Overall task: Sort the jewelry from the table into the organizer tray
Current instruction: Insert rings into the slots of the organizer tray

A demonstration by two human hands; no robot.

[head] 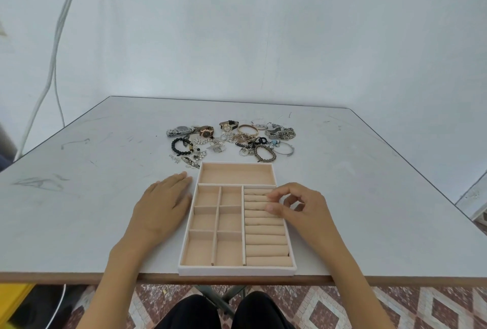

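While the left hand (pixel 163 205) lies flat, fingers straight, on the scuffed grey table (pixel 79 170) just left of it, the beige velvet-lined rectangular organizer tray (pixel 237 270) sits at the near table edge with its long axis pointing away from the person. It holds one wide compartment at the far end, six small square ones in two columns, and a column of padded rolls (pixel 266 239) on the right. The right hand (pixel 297 210) hovers over the farther rolls with thumb and forefinger drawn close, though I cannot tell whether they pinch anything, and just beyond the tray lies the tangled jewelry heap (pixel 245 137), including three watches (pixel 207 131) and two beaded bracelets (pixel 264 153).
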